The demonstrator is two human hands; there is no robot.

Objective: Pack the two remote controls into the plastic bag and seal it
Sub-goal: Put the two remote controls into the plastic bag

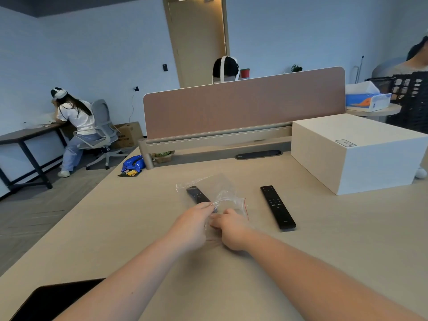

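Note:
A clear plastic bag (220, 188) with a red seal line lies crumpled on the beige table (115, 228). One black remote (196, 195) lies under or inside the bag's left part; I cannot tell which. The second black remote (277, 206) lies bare on the table to the right of the bag. My left hand (191, 224) pinches the bag's near edge over the first remote. My right hand (230, 230) grips the bag's near end beside it, fingers curled on the plastic.
A large white box (356, 151) stands at the back right. A brown divider panel (243, 107) closes the table's far edge. A blue snack packet (133, 163) lies at the far left corner, a dark flat object (53, 300) at the near left. People sit beyond.

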